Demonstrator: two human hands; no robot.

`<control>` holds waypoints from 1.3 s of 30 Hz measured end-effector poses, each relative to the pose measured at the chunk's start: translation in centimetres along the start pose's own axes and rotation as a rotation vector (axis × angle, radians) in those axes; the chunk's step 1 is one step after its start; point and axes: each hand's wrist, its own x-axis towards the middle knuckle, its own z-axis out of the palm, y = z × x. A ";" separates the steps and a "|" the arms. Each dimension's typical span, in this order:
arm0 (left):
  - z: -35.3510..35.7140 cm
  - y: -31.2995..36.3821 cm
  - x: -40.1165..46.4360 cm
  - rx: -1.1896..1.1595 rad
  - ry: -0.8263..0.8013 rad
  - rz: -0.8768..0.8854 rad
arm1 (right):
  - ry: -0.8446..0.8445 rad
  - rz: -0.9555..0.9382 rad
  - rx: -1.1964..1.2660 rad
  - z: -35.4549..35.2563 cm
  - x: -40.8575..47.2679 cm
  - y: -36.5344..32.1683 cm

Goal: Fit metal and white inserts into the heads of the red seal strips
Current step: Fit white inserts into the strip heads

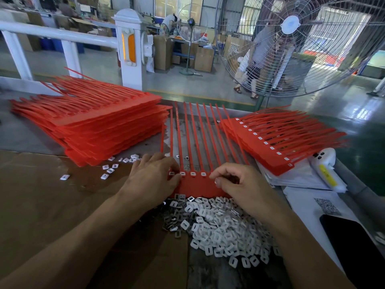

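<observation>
A red seal strip sheet (198, 185) lies flat in front of me, its tails pointing away. Several of its heads carry white inserts (193, 173). My left hand (153, 178) rests on the sheet's left end, fingertips pressing at a head. My right hand (237, 180) hovers over the right end with fingers curled, thumb and forefinger pinched together; whether they hold an insert is hidden. A heap of white inserts (225, 230) lies near me, with metal inserts (177, 217) at its left side.
A tall stack of red strip sheets (100, 122) stands at the left. A smaller fitted stack (277, 142) sits at the right on white papers. A few loose inserts (108, 170) lie on the cardboard. A dark phone (352, 243) and a big fan (291, 44) are at the right.
</observation>
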 end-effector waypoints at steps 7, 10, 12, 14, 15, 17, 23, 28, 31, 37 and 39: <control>-0.1 0.1 0.0 0.005 -0.001 0.000 | 0.041 0.076 0.030 0.0 0.2 0.6; -0.1 0.1 -0.1 0.008 -0.001 -0.002 | 0.047 0.077 0.016 0.1 0.3 0.7; -0.1 0.1 -0.1 0.009 -0.004 -0.004 | 0.054 0.083 0.029 0.1 0.3 0.6; -0.1 0.1 -0.1 0.007 -0.005 -0.007 | 0.066 0.081 0.035 0.1 0.2 0.6; -0.1 0.1 -0.1 0.005 -0.006 -0.008 | 0.076 0.072 0.037 0.0 0.2 0.6; -0.2 0.0 -0.1 0.005 -0.012 -0.011 | 0.114 0.064 0.070 -0.1 0.2 0.5; 0.1 0.0 -0.2 0.014 -0.001 -0.021 | 0.233 0.128 0.176 -0.5 0.2 0.9; -0.2 -0.2 -0.2 0.029 0.024 -0.043 | 0.346 0.131 0.186 -0.7 0.4 1.4; -0.3 -0.2 -0.1 0.037 0.019 -0.053 | 0.438 0.181 0.228 -1.3 0.7 2.0; -0.2 -0.4 -0.1 0.029 0.011 -0.057 | 0.599 0.263 0.281 -2.9 0.7 3.4; -0.2 -0.4 0.0 0.023 0.014 -0.054 | 0.609 0.284 0.252 -3.0 0.6 3.9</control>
